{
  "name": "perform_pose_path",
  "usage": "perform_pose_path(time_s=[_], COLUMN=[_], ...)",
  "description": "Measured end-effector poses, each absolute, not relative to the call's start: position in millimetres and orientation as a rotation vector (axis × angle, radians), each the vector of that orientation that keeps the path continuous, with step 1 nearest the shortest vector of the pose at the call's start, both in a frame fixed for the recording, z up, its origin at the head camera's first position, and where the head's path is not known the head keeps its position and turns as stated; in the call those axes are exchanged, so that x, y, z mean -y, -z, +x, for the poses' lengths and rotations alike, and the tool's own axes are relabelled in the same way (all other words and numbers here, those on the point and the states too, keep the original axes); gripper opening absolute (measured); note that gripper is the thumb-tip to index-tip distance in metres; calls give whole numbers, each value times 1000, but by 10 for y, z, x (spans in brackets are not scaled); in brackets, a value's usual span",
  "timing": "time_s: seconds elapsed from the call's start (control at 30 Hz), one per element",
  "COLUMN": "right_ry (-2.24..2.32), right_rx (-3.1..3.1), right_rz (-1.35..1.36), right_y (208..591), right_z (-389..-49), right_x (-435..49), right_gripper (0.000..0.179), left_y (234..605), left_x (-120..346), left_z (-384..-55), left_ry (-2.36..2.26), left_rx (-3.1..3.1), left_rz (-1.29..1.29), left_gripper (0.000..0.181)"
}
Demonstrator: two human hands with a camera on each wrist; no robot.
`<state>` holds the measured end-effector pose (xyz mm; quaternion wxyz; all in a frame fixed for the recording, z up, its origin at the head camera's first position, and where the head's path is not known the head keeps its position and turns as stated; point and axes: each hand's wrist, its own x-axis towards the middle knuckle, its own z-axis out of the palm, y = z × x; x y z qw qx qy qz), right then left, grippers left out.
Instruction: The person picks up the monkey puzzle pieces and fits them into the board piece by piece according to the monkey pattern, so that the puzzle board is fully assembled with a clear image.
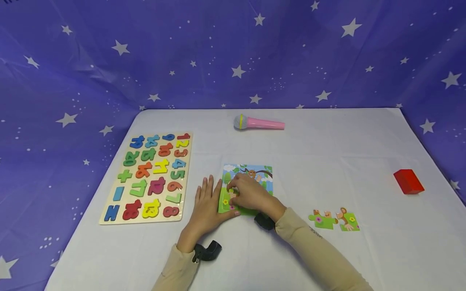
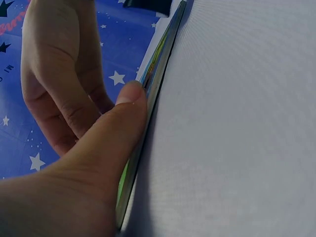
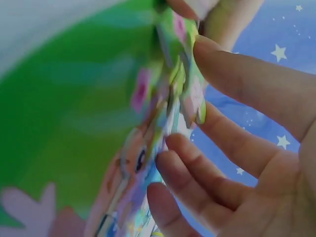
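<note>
A small picture puzzle (image 1: 265, 170) with a monkey on a branch lies on the white table. Over its lower left part, my right hand (image 1: 252, 193) pinches a green puzzle piece (image 3: 193, 96) between thumb and fingers. The piece is tilted against the board in the right wrist view. My left hand (image 1: 208, 207) lies flat at the board's left side with fingers straight. Its thumb (image 2: 129, 106) presses on the board's near edge. Two loose puzzle pieces, one with a pink flower (image 1: 324, 220) and one with a monkey's hand (image 1: 348, 221), lie to the right.
A wooden number board (image 1: 120, 216) with coloured numerals lies at the left. At the back of the table is a pink toy microphone (image 1: 263, 123). A red block (image 1: 409, 182) sits near the right edge. A purple star-patterned cloth (image 1: 204, 52) hangs behind.
</note>
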<state>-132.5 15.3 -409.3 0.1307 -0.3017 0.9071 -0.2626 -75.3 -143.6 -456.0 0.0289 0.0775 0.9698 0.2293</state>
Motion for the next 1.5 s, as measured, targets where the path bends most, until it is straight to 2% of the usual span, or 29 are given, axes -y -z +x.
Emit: perform_pose_path(time_s=[0.5, 0.8, 0.97, 1.33, 1.5], right_ry=[578, 318, 260, 662, 614], right_rx=[-2692, -2715, -2671, -2680, -2705], right_rz=[-980, -1098, -1073, -1013, -1000], right_y=[4150, 4160, 4157, 4201, 4173], right_z=[-1200, -1150, -1118, -1170, -1159], right_x=[-233, -262, -280, -376, -458], right_gripper=[57, 56, 55, 55, 49], left_y=[4554, 4551, 4539, 4539, 4535], left_x=[1436, 1431, 1429, 1423, 1423], left_z=[-756, -758, -753, -746, -752], left_ry=[-698, -681, -679, -684, -683], left_rx=[-3005, -3008, -3008, -3008, -3002], left_rz=[260, 264, 261, 257, 244], left_gripper=[104, 104, 104, 104, 105])
